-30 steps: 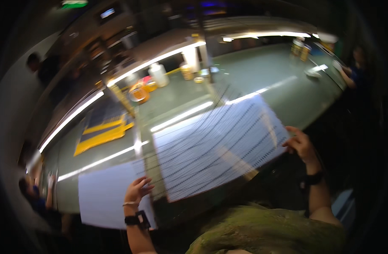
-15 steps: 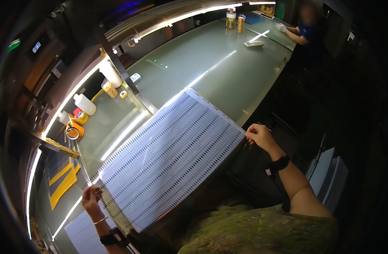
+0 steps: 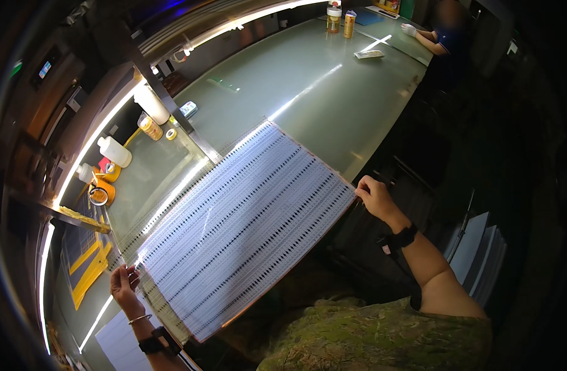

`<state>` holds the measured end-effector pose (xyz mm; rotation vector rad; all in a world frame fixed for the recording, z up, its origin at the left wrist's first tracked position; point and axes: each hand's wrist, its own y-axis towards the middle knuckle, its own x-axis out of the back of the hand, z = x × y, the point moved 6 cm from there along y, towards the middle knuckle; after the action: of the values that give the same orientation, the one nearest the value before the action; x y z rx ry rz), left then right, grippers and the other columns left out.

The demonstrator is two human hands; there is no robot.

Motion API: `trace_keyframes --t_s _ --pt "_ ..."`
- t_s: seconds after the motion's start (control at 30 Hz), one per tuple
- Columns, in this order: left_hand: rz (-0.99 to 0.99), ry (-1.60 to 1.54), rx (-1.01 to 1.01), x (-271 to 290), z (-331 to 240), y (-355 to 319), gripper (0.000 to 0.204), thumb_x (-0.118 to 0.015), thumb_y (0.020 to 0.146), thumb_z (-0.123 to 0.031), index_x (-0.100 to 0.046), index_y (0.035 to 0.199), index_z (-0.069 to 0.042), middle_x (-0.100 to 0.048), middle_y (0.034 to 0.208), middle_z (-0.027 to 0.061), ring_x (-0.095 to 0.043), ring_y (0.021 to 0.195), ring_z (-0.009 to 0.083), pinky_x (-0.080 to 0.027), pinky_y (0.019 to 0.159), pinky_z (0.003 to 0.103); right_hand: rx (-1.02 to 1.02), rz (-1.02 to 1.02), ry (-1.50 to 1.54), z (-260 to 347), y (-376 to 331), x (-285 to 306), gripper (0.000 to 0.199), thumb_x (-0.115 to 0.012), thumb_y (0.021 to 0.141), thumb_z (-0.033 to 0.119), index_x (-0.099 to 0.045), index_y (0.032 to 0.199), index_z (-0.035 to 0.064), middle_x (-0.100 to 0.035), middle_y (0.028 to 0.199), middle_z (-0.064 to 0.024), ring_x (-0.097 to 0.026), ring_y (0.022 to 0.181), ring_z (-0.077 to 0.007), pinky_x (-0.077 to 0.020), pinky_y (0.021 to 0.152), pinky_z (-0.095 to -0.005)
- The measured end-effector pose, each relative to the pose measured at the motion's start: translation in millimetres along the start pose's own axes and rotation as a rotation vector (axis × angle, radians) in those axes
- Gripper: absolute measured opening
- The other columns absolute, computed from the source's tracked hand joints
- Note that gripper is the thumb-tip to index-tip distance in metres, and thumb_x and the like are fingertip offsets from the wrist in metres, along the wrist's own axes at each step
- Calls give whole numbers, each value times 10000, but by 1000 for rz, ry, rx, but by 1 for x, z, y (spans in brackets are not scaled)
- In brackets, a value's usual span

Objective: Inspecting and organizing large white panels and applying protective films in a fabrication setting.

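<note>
Sheet (image 3: 243, 232) held stretched over the table (image 3: 308, 80) edge, apparently for positioning or inspection. Left hand (image 3: 124, 285) pinching the near-left corner; right hand (image 3: 375, 196) clamped on the far-right edge, fingers together. Next move likely calls for even tension and level corners. Thin, flexible, rectangular, white, printed with dense rows of small dark marks; glare along one side.

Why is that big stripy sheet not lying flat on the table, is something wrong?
Nothing looks spilled or broken. The sheet is held at two edges by the left hand and right hand, slanted across the table edge. The bottles stand upright.
</note>
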<state>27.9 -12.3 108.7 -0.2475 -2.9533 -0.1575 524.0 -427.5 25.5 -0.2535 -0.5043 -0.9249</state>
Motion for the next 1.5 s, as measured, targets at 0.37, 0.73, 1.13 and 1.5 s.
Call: trace_keyframes --t_s 0.37,0.73,1.13,1.5 --pt "-39 564 56 44 142 51 220 -634 743 -125 -583 912 5 -586 717 65 -570 648 153 -471 569 311 345 -73 -124 -5 -3 -10 96 -529 796 -10 -439 783 20 -400 658 -64 -390 598 -145 -371 550 -283" --pt "-10 1115 94 -6 102 49 415 -552 832 -226 -497 1243 -237 -613 1039 152 -593 944 321 -469 806 404 203 38 -87 -24 2 -10 151 -467 841 -10 -347 768 46 -308 696 -13 -316 627 -105 -310 551 -246" --pt "86 1320 145 -33 88 58 371 -505 851 -375 -532 1202 -257 -497 1248 108 -466 1147 301 -418 877 452 154 38 -214 2 -5 2 141 -506 787 -28 -381 800 35 -319 709 -42 -342 639 -144 -348 596 -278" --pt "67 1258 -4 -41 97 31 667 -329 893 -475 -214 1398 -54 -137 1485 72 -38 1377 257 -9 1066 547 736 374 -940 84 153 -123 637 -541 821 398 -378 1301 13 -309 1401 -111 -209 1295 -408 -227 1041 -500"
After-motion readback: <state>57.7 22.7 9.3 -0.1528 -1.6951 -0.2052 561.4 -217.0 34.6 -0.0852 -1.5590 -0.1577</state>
